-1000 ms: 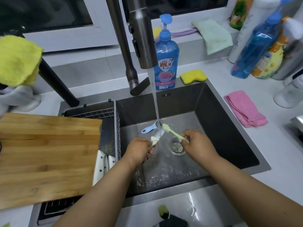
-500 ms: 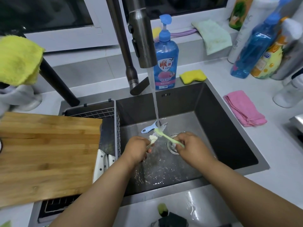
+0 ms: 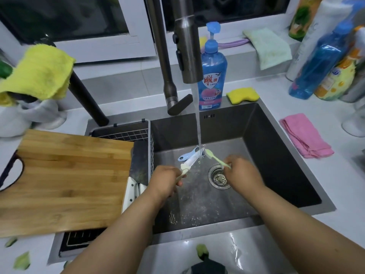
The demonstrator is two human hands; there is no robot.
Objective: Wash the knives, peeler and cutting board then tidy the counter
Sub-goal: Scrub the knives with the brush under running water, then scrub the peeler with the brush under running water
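Note:
In the sink (image 3: 272, 147), my left hand (image 3: 167, 180) grips the cream handle of a small white-bladed knife (image 3: 192, 162), whose blade points up into the running water. My right hand (image 3: 243, 175) pinches a thin green brush (image 3: 216, 159); its head touches the knife tip under the stream. Behind the knife, a light blue peeler (image 3: 182, 157) lies on the sink floor. The wooden cutting board (image 3: 69, 180) rests over the drain rack on the left. A cleaver (image 3: 139, 167) with a white handle lies along the board's right edge.
The faucet (image 3: 187, 46) runs over the sink's middle, above the drain strainer (image 3: 218, 177). A blue soap bottle (image 3: 212, 76) and a yellow sponge (image 3: 243, 94) stand behind the sink. A pink cloth (image 3: 306, 135) and several bottles (image 3: 320, 62) are on the right. Green vegetable scraps (image 3: 21, 260) lie on the near counter.
My right hand swept the brush left along the knife, then back right to the tip. My left hand kept the knife under the stream.

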